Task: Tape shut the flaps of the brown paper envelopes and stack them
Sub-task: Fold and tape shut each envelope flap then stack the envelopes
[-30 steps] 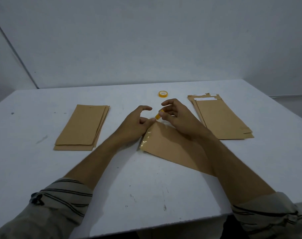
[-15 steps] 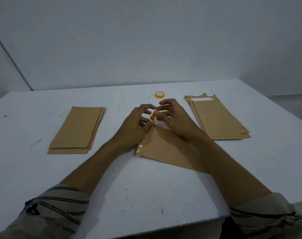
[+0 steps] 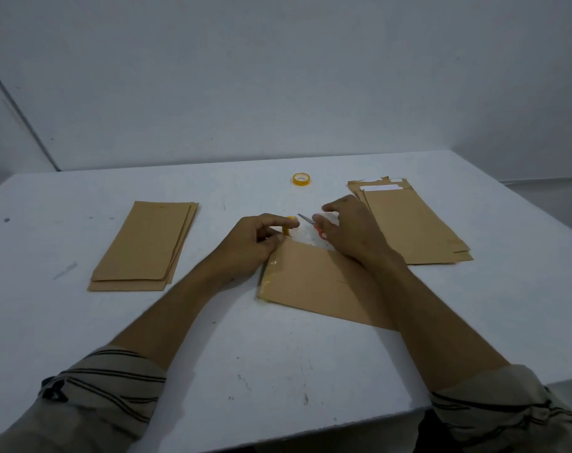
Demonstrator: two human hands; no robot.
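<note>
Scissors [image 3: 305, 219] gripped in R hand [image 3: 353, 232], blades at 9 o'clock toward tape roll [image 3: 290, 221] pinched by L hand [image 3: 255, 238]; envelope [image 3: 310, 279] at 6.

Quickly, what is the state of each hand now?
Left hand: closed, pinching the yellow tape roll.
Right hand: closed, holding the scissors.

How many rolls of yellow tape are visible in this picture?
2. One roll lies alone on the table, toward its far edge. The second roll is held in the left hand, over the middle envelope. A hand could hide another.
</note>
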